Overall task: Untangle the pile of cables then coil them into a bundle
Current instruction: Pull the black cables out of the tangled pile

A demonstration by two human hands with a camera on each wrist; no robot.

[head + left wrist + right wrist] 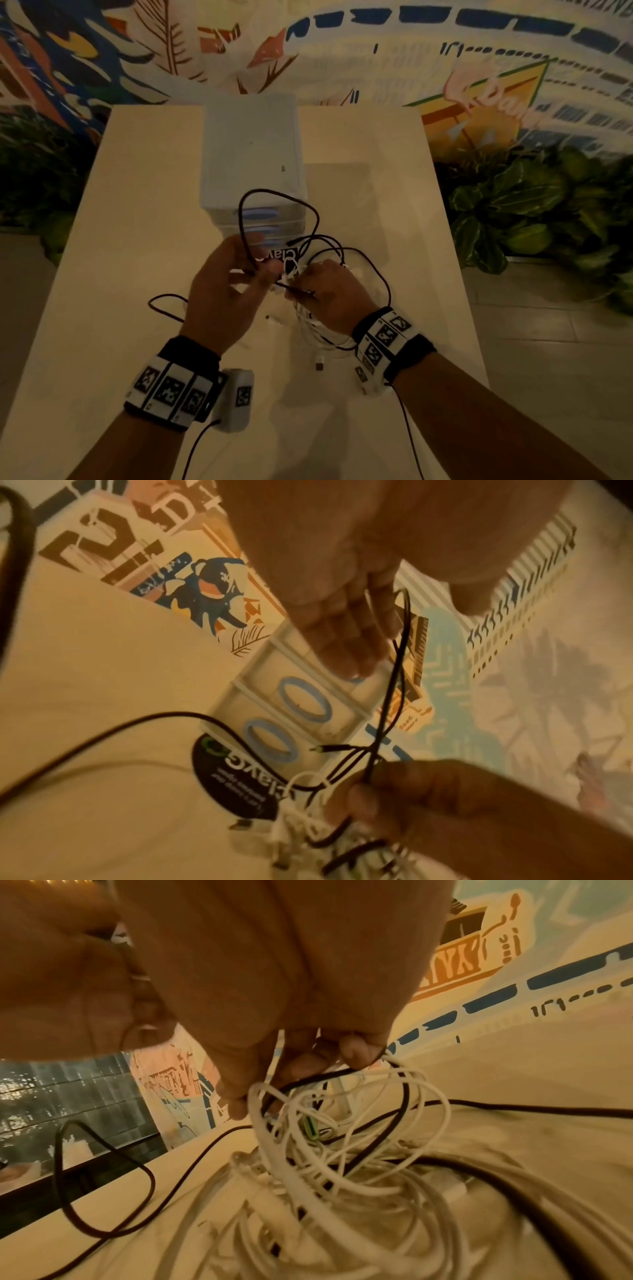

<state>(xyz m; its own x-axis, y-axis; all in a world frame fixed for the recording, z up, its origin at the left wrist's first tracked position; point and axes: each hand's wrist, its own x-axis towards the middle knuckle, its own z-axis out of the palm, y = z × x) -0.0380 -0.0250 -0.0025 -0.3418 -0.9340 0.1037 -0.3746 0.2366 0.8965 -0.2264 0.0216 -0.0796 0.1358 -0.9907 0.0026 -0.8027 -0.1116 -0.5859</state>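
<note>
A black cable (274, 193) and white cables (315, 329) are tangled together on a pale table (137, 240). My left hand (255, 274) pinches the black cable between thumb and fingers, and a tall loop of it rises in front of the drawers. In the left wrist view that black cable (387, 696) runs down from my left hand (407, 607) to my right hand (394, 791). My right hand (308, 277) grips the knot of black and white strands. The right wrist view shows my right hand (291, 1074) holding white cables (342, 1177) above the pile, with a black cable (147, 1177) looping left.
A white drawer unit (251, 154) with blue oval handles stands just behind the hands. A black round label (287, 255) lies at its foot. A white plug (319, 365) lies near my right wrist. Leafy plants (531, 212) stand past the table's right edge.
</note>
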